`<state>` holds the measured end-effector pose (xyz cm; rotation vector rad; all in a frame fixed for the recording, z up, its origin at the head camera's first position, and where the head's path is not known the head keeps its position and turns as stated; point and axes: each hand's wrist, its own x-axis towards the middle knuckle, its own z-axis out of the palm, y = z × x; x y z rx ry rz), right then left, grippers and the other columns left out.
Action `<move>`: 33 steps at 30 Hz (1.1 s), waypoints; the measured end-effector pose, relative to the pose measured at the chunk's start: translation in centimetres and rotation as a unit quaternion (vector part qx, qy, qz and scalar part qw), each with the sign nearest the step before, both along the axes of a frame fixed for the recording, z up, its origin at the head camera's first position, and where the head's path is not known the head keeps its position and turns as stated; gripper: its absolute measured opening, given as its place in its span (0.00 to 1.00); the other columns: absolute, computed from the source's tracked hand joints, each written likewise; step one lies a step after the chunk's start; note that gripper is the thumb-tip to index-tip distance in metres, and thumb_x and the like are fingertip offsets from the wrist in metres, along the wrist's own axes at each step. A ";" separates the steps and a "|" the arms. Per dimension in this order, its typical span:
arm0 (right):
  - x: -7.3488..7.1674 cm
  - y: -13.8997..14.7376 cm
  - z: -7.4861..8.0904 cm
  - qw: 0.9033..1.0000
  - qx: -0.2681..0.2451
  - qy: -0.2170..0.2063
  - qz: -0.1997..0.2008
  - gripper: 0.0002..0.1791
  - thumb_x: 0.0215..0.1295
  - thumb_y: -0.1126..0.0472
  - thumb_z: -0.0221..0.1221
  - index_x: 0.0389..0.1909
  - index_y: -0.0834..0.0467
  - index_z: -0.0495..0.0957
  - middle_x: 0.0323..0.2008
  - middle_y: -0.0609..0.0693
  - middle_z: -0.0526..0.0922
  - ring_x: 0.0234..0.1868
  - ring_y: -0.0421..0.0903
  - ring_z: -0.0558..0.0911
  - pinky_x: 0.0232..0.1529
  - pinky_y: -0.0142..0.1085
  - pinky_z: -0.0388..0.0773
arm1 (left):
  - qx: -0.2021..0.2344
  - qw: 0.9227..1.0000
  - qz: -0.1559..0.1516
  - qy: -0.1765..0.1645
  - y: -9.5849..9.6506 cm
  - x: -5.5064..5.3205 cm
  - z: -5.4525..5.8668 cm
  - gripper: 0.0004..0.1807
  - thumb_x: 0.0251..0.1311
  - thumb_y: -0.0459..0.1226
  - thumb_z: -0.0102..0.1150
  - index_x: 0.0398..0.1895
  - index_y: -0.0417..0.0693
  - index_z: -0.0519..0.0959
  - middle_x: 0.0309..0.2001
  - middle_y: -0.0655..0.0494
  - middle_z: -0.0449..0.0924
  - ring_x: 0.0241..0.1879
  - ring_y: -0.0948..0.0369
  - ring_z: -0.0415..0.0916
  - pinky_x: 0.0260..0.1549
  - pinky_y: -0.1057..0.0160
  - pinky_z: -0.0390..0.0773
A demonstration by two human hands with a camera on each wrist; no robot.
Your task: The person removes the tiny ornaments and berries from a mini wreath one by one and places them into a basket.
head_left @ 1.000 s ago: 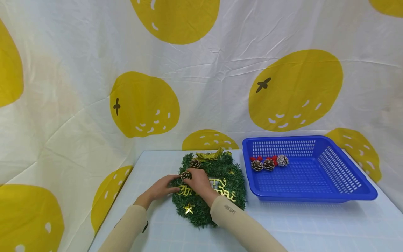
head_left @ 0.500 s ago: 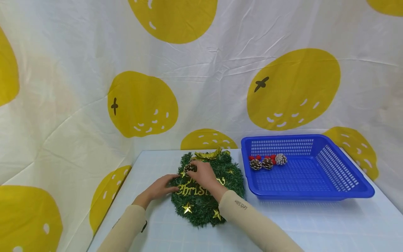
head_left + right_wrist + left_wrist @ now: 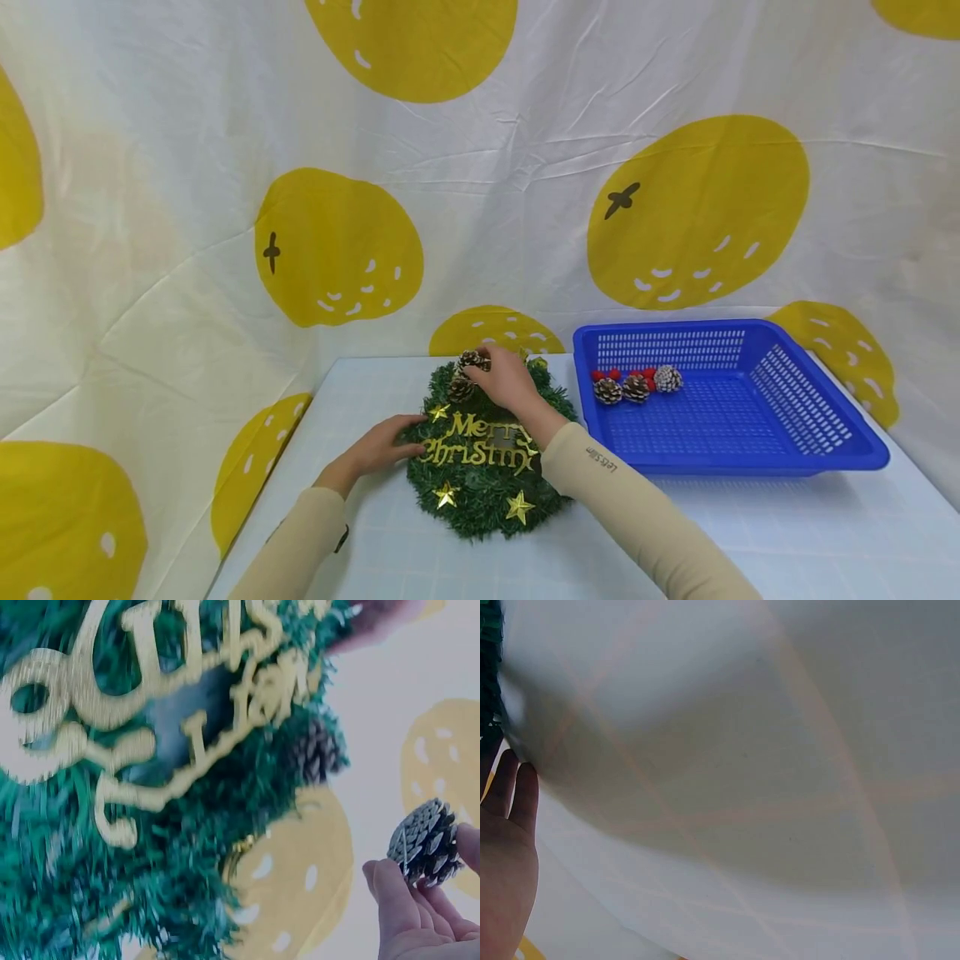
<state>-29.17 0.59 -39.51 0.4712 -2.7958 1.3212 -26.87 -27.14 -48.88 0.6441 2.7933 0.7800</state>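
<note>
A green tinsel wreath (image 3: pixel 472 479) with gold "Merry Christmas" lettering (image 3: pixel 476 454) and gold stars (image 3: pixel 519 507) lies on the table. My right hand (image 3: pixel 512 382) pinches a white-tipped pine cone (image 3: pixel 426 841) between thumb and fingers, over the wreath's far left part. Just below it in the head view, a second pine cone (image 3: pixel 461 389) sits on the wreath; the right wrist view shows this fixed cone (image 3: pixel 319 752) among the tinsel. My left hand (image 3: pixel 382 446) rests at the wreath's left edge, its fingers (image 3: pixel 526 796) extended against the greenery. The right hand hides the wreath's gold bow.
A blue plastic basket (image 3: pixel 720 467) stands to the right of the wreath. Inside it, at the left, are pine cones (image 3: pixel 636 388) and red berries (image 3: pixel 648 375). A white cloth (image 3: pixel 480 242) printed with yellow fruit hangs behind the table.
My right hand has lifted the pine cone off the wreath's left side and carried it away toward the far edge, uncovering the lettering and a star. The left hand has stayed put.
</note>
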 end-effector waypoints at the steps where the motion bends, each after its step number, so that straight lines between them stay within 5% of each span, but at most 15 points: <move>1: -0.2 0.3 0.2 1.000 -0.003 0.001 -0.002 0.28 0.71 0.50 0.58 0.66 0.59 0.69 0.61 0.57 0.76 0.54 0.55 0.78 0.49 0.48 0.78 | -0.001 1.000 0.001 0.001 0.0 0.0 0.0 0.34 0.66 0.49 0.60 0.70 0.43 0.67 0.67 0.41 0.67 0.67 0.42 0.63 0.65 0.40 0.63; 17: -2.9 6.7 5.3 0.992 -0.094 0.007 -0.078 0.31 0.68 0.48 0.60 0.67 0.59 0.70 0.62 0.58 0.75 0.61 0.55 0.74 0.58 0.52 0.74 | 0.003 1.000 -0.001 -0.001 -0.1 0.0 0.0 0.34 0.66 0.50 0.60 0.70 0.43 0.66 0.67 0.40 0.67 0.67 0.41 0.62 0.65 0.39 0.62; 33: -4.3 12.9 4.0 0.992 -0.036 0.025 -0.117 0.31 0.72 0.50 0.57 0.70 0.61 0.66 0.64 0.62 0.72 0.63 0.60 0.71 0.61 0.55 0.70 | 0.002 1.000 -0.001 -0.002 -0.1 0.0 -0.1 0.35 0.66 0.51 0.59 0.70 0.43 0.66 0.67 0.40 0.66 0.67 0.41 0.61 0.65 0.40 0.62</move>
